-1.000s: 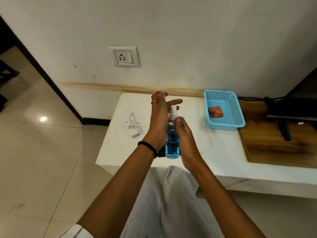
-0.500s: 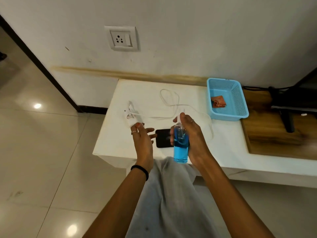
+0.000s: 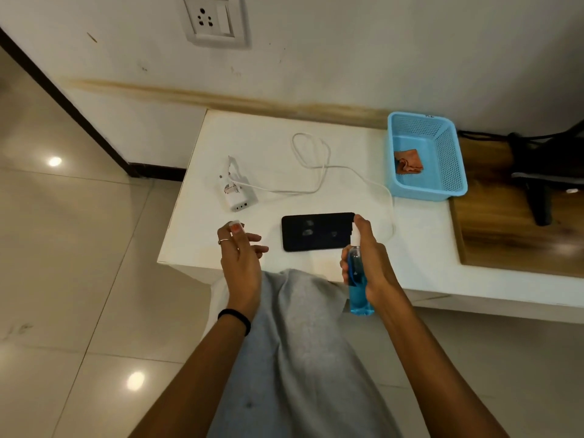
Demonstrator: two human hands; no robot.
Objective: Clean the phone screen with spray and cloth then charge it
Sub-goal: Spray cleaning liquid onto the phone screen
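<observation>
A black phone (image 3: 316, 231) lies flat on the white table (image 3: 252, 137), screen up, with wet-looking smudges on it. My right hand (image 3: 368, 263) grips a spray bottle (image 3: 358, 295) of blue liquid, forefinger on the white nozzle at the phone's right end. To the left of the phone my left hand (image 3: 241, 257) hovers with fingers apart, holding nothing. An orange cloth (image 3: 409, 161) lies in the blue basket (image 3: 455, 159). A white charger (image 3: 235, 192) with its cable (image 3: 319, 159) lies behind the phone.
A wall socket (image 3: 215, 18) sits above the table. A wooden board (image 3: 505, 235) carries a black stand (image 3: 540, 197) and cords on the right. My grey-clad knee (image 3: 297, 311) is against the table's front edge. Tiled floor spreads to the left.
My left hand let go of the bottle and dropped to the left of the phone. My right hand brought the bottle down to the phone's right end. The phone is now uncovered.
</observation>
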